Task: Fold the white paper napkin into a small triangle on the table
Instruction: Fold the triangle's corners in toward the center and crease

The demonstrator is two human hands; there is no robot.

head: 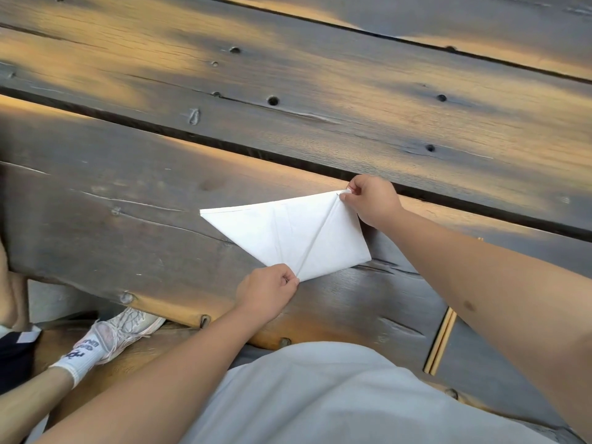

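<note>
The white paper napkin (288, 233) lies flat on the dark wooden table (134, 200), partly folded, with a diagonal crease running from its far right corner to its near corner. My right hand (373, 200) pinches the far right corner between thumb and fingers. The near corner, at the lower end of the crease, is pinched by my left hand (267, 291). The napkin's long pointed tip reaches left, away from both hands.
A wide gap (224, 144) runs between the table's planks just beyond the napkin. A pair of wooden chopsticks (440, 341) lies near the table's front edge at right. Another person's leg and white sneaker (125, 328) sit below the table edge at left.
</note>
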